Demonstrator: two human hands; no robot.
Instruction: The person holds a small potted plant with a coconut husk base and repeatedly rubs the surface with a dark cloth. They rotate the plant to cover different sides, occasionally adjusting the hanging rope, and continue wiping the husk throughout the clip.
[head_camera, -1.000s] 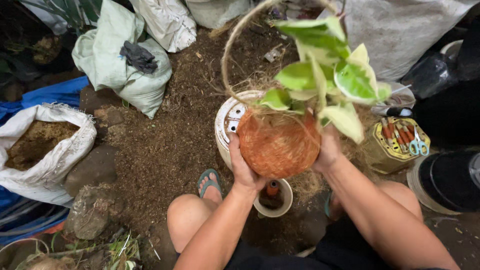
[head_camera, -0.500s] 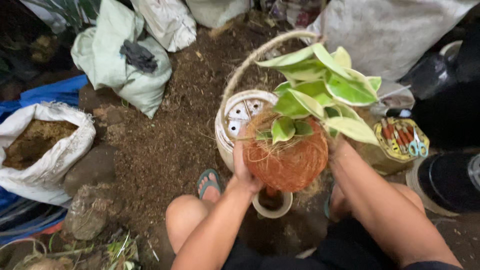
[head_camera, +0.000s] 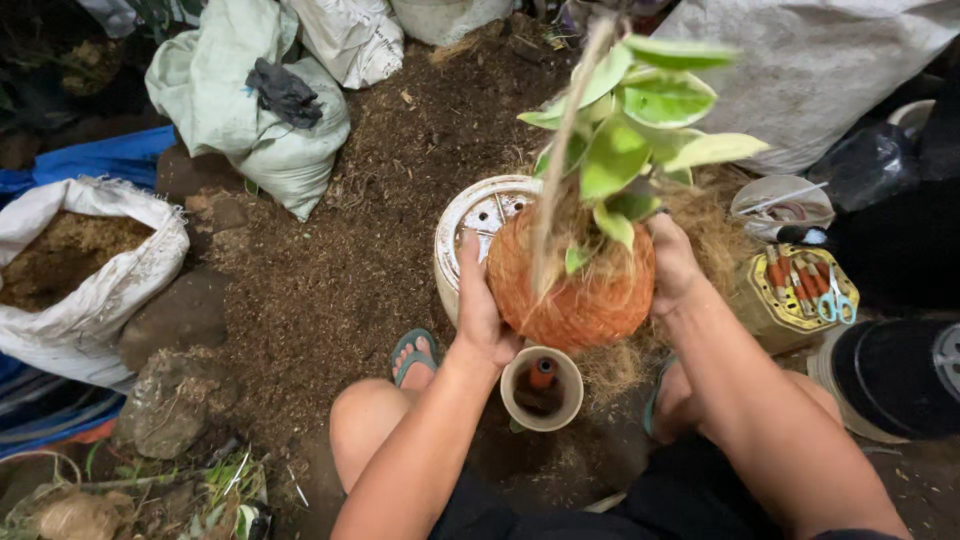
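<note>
Both hands clasp an orange fibre-wrapped root ball (head_camera: 575, 290) with a leafy green plant (head_camera: 640, 130): left hand (head_camera: 482, 305) and right hand (head_camera: 672, 262) press its opposite sides. Just below the ball stands a small cream cup (head_camera: 541, 388); behind it, a white round tin (head_camera: 478, 222). Well left of the ball, an open white sack (head_camera: 95, 300) holds brown soil.

Outdoor garden potting spot, dirt ground (head_camera: 330, 270), filled soil sacks (head_camera: 250, 110), scattered stones (head_camera: 165, 400)
</note>
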